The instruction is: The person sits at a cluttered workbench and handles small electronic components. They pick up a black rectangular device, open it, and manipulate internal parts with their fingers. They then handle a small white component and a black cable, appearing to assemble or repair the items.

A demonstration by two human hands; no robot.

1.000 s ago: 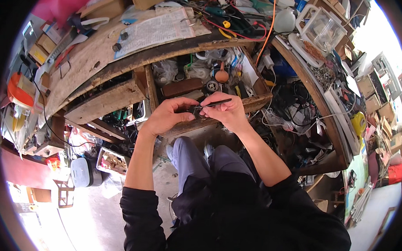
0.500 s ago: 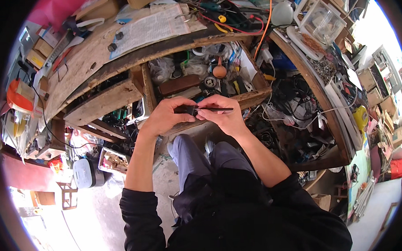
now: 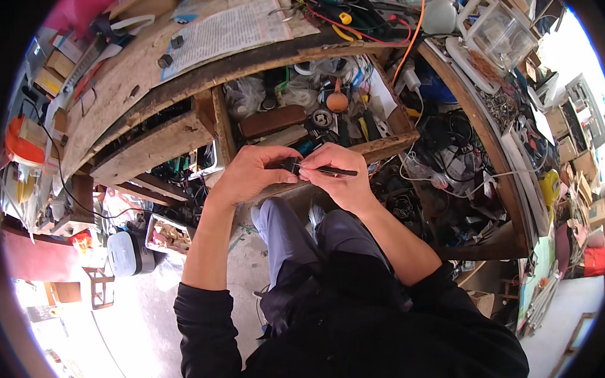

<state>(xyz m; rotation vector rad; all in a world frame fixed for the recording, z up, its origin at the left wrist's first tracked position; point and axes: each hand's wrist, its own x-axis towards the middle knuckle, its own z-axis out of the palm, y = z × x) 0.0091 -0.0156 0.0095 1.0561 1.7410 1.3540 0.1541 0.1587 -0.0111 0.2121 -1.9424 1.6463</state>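
Observation:
My left hand (image 3: 247,174) is closed, pinching a small black block-like part (image 3: 289,165) between thumb and fingers. My right hand (image 3: 342,181) is closed round a slim dark pen-like tool (image 3: 339,171), whose rear end sticks out to the right. Its front end meets the black part, where both hands' fingertips come together; the fingers hide the tip, and its exact kind does not show. Both hands hover above my knees at the front edge of an open wooden drawer (image 3: 387,146). Inside it lie a brown oblong case (image 3: 272,121) and an orange rubber bulb (image 3: 337,102).
Above the drawer runs a worn wooden bench (image 3: 123,105) with a printed sheet (image 3: 227,33) and two small black blocks. Cables and loose parts crowd an open compartment (image 3: 459,183) at right. A clear plastic container (image 3: 504,35) stands at far right. An orange cord (image 3: 414,42) hangs down.
The tool in my right hand has tilted, its rear end now lower. My right hand has turned slightly with it. The left hand keeps its hold, and the whole view has shifted a little.

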